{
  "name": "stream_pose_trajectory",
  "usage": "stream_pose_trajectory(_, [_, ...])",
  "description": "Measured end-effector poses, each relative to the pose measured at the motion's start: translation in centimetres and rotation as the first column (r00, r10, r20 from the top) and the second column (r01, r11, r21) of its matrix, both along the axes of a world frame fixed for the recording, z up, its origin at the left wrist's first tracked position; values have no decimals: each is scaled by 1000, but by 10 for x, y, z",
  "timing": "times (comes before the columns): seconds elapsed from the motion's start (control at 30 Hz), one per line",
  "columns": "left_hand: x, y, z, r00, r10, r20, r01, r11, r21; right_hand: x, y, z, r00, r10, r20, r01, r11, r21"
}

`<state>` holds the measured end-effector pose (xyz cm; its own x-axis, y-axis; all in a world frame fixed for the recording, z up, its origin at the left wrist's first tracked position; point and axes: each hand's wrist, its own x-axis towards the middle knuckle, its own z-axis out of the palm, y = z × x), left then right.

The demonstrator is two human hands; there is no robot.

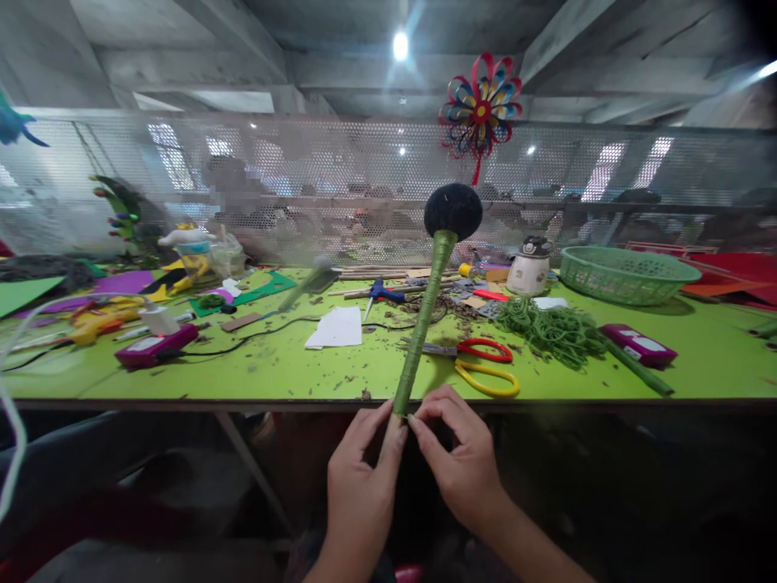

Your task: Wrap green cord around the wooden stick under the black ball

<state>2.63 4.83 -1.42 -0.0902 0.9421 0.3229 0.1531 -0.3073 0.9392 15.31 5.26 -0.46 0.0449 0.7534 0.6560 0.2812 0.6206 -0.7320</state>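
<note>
A stick (423, 324) wound in shiny green tape stands tilted before me, with a round black fuzzy head (453, 212) at its top. My left hand (364, 478) is closed around its bare wooden lower end (388, 441). At the lower edge of the winding, my right hand (458, 449) pinches a small bit of the green tape between thumb and forefinger. Behind the stick, scissors (486, 364) with red and yellow handles lie on the green table (255, 376). White paper (337, 327) and a blue glue gun (385, 292) lie farther back.
To the right are a heap of green yarn (549, 330), a purple box (639, 346), a green basket (628, 275) and a white pot (528, 271). Another purple box (156, 346) with cables sits left. A perforated screen (340, 186) stands behind; a colourful paper flower (481, 112) hangs there.
</note>
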Motion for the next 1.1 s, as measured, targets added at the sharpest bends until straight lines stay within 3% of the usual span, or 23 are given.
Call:
stream_pose_trajectory(0.23, [1,1,1,990,-43,133,61,989,-133,0,2,-7,999,-13,-48,11,999,-43])
stream_pose_trajectory(0.47, [8,-1,5,926,-36,376,168,932,-323,-5,2,-18,989,-25,-146,12,996,-93])
stream_pose_trajectory(0.63, [10,0,4,876,-28,482,202,928,-313,-7,4,-22,979,-10,-204,-18,991,-135])
stream_pose_trajectory(0.87, [10,-2,5,912,-48,407,169,948,-269,-6,2,-23,916,115,-383,-222,942,-250])
stream_pose_trajectory(1.1, [14,-13,8,936,-51,348,132,968,-213,3,4,-27,779,252,-574,-479,830,-286])
